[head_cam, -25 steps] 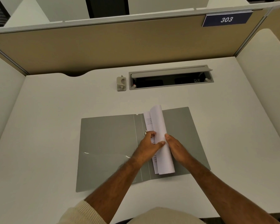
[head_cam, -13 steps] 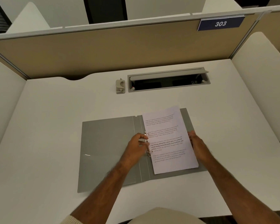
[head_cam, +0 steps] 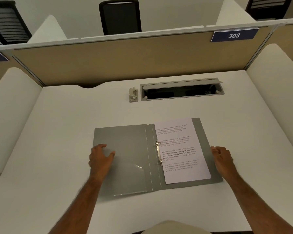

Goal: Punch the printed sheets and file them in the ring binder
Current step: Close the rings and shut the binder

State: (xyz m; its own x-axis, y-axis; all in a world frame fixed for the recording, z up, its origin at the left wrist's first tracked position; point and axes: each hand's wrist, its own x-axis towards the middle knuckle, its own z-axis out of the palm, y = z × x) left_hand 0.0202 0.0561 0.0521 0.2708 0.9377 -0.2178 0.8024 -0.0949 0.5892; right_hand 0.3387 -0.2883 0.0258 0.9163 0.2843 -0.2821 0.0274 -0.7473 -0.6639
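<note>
The grey ring binder point(head_cam: 125, 149) lies open and flat on the white worktop point(head_cam: 57, 124) in front of me. The printed sheets point(head_cam: 181, 149) lie on its right-hand cover, their left edge threaded on the two metal rings point(head_cam: 158, 153), which look closed, though they are too small to be sure. My left hand point(head_cam: 101, 157) rests at the binder's nine o'clock edge, fingers loosely spread on the cover and gripping nothing. My right hand point(head_cam: 222, 159) sits at the three o'clock edge, fingers relaxed and holding nothing, just beside the sheets. The small hole punch point(head_cam: 133, 95) stands at twelve o'clock, well apart, beside the cable tray point(head_cam: 182, 89).
</note>
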